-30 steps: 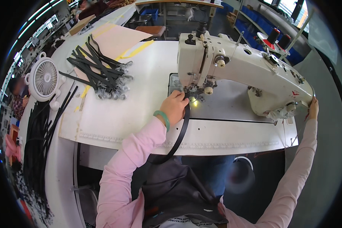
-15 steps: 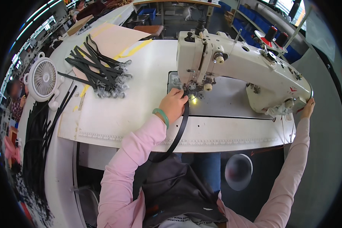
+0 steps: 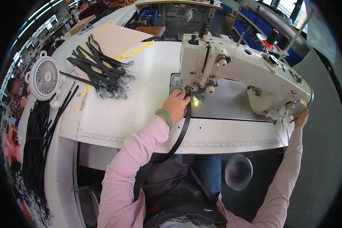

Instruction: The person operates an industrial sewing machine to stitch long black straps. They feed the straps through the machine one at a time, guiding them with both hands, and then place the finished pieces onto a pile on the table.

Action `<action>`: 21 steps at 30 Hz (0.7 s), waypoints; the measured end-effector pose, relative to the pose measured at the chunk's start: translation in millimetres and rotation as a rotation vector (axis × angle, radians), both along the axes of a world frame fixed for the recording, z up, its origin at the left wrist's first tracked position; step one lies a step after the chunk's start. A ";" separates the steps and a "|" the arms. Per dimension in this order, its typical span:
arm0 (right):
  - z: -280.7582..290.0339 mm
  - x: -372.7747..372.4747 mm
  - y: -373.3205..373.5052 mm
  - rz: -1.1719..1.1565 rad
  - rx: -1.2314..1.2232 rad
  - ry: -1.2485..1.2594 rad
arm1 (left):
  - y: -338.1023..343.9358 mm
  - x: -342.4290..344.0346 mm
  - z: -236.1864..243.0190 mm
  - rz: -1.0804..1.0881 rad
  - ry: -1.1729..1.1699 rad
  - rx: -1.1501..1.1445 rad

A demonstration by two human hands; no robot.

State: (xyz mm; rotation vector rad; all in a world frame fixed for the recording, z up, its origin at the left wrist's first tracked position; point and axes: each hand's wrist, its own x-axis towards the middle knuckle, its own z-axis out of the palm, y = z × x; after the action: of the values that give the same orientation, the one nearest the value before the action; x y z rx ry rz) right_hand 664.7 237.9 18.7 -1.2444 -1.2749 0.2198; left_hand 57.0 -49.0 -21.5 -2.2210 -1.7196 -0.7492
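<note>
A white sewing machine (image 3: 231, 57) stands on the white table, its small lamp glowing beside the needle. My left hand (image 3: 176, 106) is closed on a black strap (image 3: 184, 127) close to the presser foot. From there the strap curves down over the table's front edge toward my lap. Far to the right, my right hand (image 3: 302, 117) is at the lower right end of the machine, by the handwheel (image 3: 311, 95). Its fingers are partly hidden, and I cannot tell whether they grip anything.
Several black straps with clear-wrapped ends (image 3: 102, 72) lie in a heap on the left of the table. A white fan (image 3: 44, 78) stands beyond them, above long black strips (image 3: 36, 140) hanging at the left. Thread spools (image 3: 272, 36) stand behind the machine.
My right hand has moved down and slightly left from the handwheel side. The left hand keeps its place at the needle with the strap. The whole view has shifted slightly.
</note>
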 end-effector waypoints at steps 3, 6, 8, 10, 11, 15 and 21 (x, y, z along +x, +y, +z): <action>0.5 -26.1 -3.0 0.025 0.093 0.199 | -4.8 -2.5 -0.8 0.026 0.019 -0.011; 18.4 -24.1 0.9 0.060 0.018 0.245 | -2.4 -2.1 1.0 0.022 -0.002 -0.009; 28.7 -19.2 4.7 0.006 -0.178 0.200 | -3.9 -0.4 1.9 0.022 -0.016 0.010; 44.4 -21.6 16.0 -0.083 -0.116 -0.040 | -5.7 -2.1 2.9 0.029 0.003 0.005; 52.5 -27.1 22.1 -0.121 -0.094 -0.156 | -8.8 -3.9 2.3 0.037 0.017 -0.008; 125.3 36.7 50.9 -0.142 -0.214 -0.605 | 0.3 5.2 7.4 -0.032 0.040 0.055; 43.4 -45.2 24.0 -0.030 -0.294 -0.012 | -20.7 -7.7 8.0 0.022 0.101 0.051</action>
State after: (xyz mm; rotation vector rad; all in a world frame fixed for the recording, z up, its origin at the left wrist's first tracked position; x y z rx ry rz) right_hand 619.5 262.0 62.1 -1.5150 -1.2646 0.3890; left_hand 49.3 -69.8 -13.5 -2.1640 -1.6558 -0.6568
